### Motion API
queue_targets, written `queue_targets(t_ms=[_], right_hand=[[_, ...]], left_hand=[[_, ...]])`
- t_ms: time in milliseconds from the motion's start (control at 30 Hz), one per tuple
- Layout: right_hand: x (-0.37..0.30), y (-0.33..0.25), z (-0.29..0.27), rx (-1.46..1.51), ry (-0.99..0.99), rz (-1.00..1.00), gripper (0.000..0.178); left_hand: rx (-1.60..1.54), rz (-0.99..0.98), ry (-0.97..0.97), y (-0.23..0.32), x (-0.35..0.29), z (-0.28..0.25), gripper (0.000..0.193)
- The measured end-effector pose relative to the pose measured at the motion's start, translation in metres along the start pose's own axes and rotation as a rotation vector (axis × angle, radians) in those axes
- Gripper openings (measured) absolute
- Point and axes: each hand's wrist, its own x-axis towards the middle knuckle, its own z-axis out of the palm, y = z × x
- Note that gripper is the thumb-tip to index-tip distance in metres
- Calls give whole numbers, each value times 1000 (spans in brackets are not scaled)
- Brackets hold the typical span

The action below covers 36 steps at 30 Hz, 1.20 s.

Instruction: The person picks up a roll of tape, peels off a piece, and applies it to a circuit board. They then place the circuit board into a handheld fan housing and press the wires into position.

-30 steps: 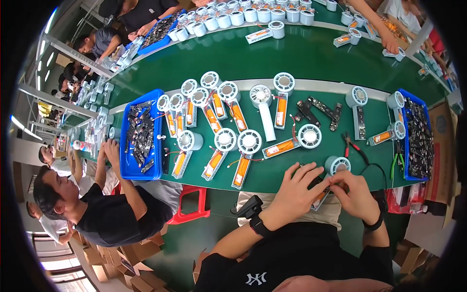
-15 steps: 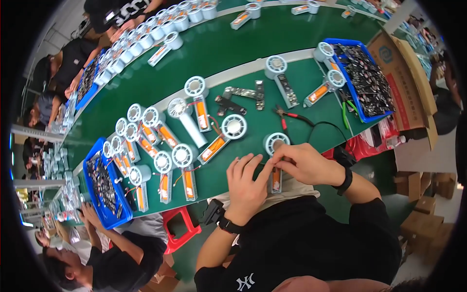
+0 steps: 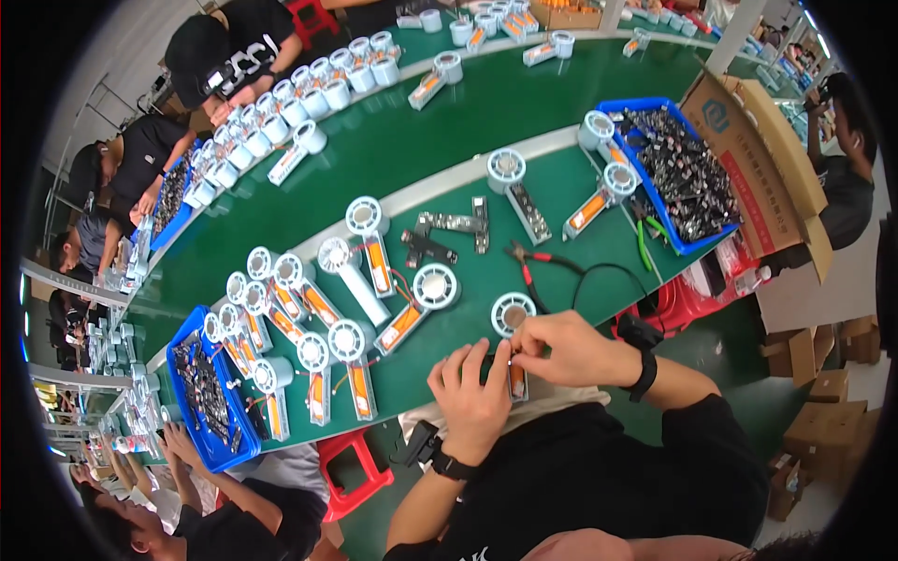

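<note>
At the near table edge lies a pale-blue handheld fan body (image 3: 514,313), its round grille head away from me and an orange battery in its open handle. My left hand (image 3: 472,388) curls beside the handle, thumb and fingertips closed on its edge. From the right, my right hand (image 3: 571,351) pinches over the handle just below the round head. Whatever small piece sits between the fingertips is too hidden to name. Red-handled cutting pliers (image 3: 526,271) rest beyond my hands, and several loose circuit boards (image 3: 453,222) lie farther back.
Several similar fan bodies (image 3: 347,341) cover the left part of the green table. A blue tray (image 3: 256,444) of small dark parts stands at the left, another blue tray (image 3: 684,248) at the right beside a cardboard box (image 3: 748,168). Co-workers sit along the left; a red stool (image 3: 374,481) stands nearby.
The whole view has shifted, so the table appears lower and slightly farther left. My hands stay at the same fan body, the right fingertips still pinched over its handle.
</note>
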Motion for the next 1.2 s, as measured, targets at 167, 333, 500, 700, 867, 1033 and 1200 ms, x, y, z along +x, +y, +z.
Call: queue_targets(t_ms=[167, 333, 500, 700, 867, 1033, 1200], right_hand=[[-2, 2, 5, 2, 39, -23, 19], [-5, -11, 1, 37, 36, 40, 11], [-9, -18, -9, -217, -9, -41, 15], [-7, 0, -8, -85, -97, 98, 14], [-17, 15, 14, -326, 189, -165, 11], [-18, 21, 23, -489, 339, -287, 14], [-17, 22, 24, -644, 335, -323, 21]], left_hand=[[31, -2, 2, 6, -4, -3, 41], [-54, -78, -34, 6, -1, -6, 37], [-467, -227, -144, 3, 3, -8, 36], [-915, -439, -243, 5, 3, -6, 37], [-1007, -416, -191, 2, -1, 7, 38], [-1215, -605, -171, 10, -8, 17, 35], [-1376, -766, -178, 7, -14, 27, 34]])
